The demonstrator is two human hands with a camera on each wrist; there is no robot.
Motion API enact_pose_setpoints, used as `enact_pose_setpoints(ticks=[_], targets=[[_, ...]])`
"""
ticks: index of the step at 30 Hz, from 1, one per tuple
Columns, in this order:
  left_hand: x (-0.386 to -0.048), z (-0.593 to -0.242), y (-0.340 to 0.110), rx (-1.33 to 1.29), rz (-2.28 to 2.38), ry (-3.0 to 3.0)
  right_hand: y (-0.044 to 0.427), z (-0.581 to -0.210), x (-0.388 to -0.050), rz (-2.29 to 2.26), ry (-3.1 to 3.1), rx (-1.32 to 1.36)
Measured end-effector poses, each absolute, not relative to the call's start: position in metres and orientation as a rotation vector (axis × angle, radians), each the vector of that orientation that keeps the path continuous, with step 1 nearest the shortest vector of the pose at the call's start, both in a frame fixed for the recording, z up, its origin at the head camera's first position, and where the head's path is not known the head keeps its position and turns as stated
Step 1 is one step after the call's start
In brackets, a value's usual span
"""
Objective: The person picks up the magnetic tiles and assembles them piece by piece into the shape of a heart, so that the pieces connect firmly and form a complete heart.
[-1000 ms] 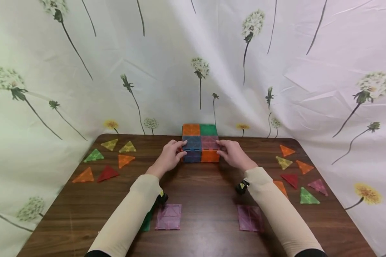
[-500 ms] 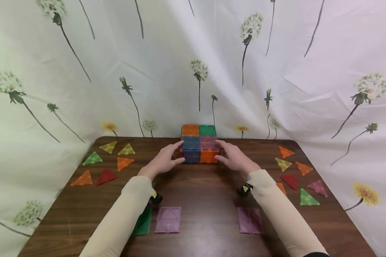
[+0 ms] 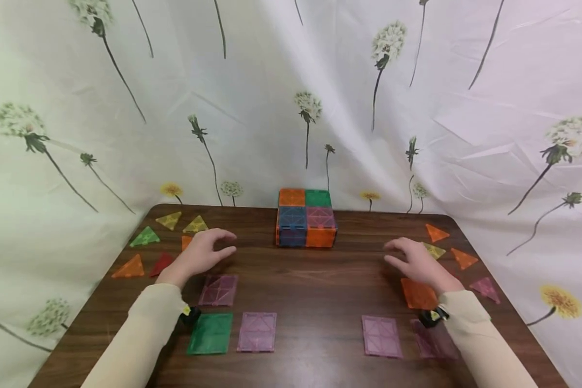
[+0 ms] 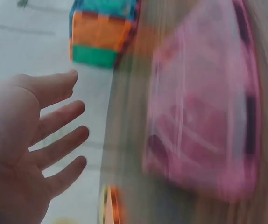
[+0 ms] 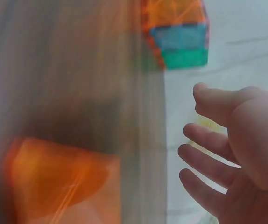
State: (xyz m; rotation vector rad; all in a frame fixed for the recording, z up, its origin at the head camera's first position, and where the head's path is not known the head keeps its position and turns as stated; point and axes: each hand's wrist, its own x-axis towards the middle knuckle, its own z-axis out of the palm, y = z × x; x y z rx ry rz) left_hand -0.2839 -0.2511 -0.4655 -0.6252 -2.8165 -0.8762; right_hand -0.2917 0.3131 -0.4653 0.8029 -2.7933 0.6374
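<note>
A box built of translucent square magnetic tiles [image 3: 306, 218] stands at the back middle of the table, with orange, green, blue and pink squares on top. To its left my left hand [image 3: 201, 256] hovers with relaxed, spread fingers, holding nothing. My right hand [image 3: 412, 261] hangs likewise to the right of the box, its fingers loosely bent. Below the left hand lies a pink square tile [image 3: 219, 290], blurred in the left wrist view. Under the right hand is an orange square tile [image 3: 418, 294], also blurred in the right wrist view.
Nearer me lie a green square tile [image 3: 210, 333], a pink square [image 3: 257, 332], another pink square [image 3: 382, 336] and one partly under the right sleeve [image 3: 434, 339]. Several triangle tiles, such as an orange triangle [image 3: 128, 267] and a pink triangle [image 3: 485, 289], lie along both sides. A flowered cloth [image 3: 271, 108] hangs behind.
Both hands have come off the sides of the box and drawn apart, outward and back toward me. The box keeps its place. Square tiles formerly under the arms now show.
</note>
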Motion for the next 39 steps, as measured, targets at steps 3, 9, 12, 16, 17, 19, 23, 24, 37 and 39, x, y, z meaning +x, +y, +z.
enact_pose_setpoints(ticks=[3,9,12,16,17,19,23,24,37,39], targets=[[-0.279,-0.466,-0.273,-0.548,-0.85,-2.841,0.337,-0.472,-0.276,0.589,-2.788,0.788],[-0.276,-0.467,-0.306,-0.393,-0.789,-2.897,0.367,-0.473,-0.249,0.532,-2.787,0.765],[-0.281,-0.469,-0.314,-0.418,-0.694,-2.923,0.376,-0.471,-0.241,0.526,-2.79,0.775],[-0.288,-0.477,-0.322,-0.439,-0.55,-2.948,0.38,-0.473,-0.238,0.513,-2.827,0.82],[-0.289,-0.478,-0.323,-0.443,-0.519,-2.951,0.381,-0.473,-0.238,0.501,-2.848,0.83],[-0.291,-0.482,-0.324,-0.451,-0.485,-2.953,0.381,-0.475,-0.237,0.478,-2.888,0.839],[-0.295,-0.486,-0.323,-0.463,-0.465,-2.94,0.383,-0.477,-0.234,0.469,-2.94,0.823],[-0.296,-0.486,-0.323,-0.461,-0.461,-2.938,0.384,-0.477,-0.234,0.476,-2.941,0.816],[-0.292,-0.485,-0.323,-0.408,-0.477,-2.948,0.394,-0.481,-0.243,0.378,-2.832,0.712],[-0.292,-0.484,-0.322,-0.417,-0.527,-2.934,0.396,-0.482,-0.242,0.366,-2.897,0.632]])
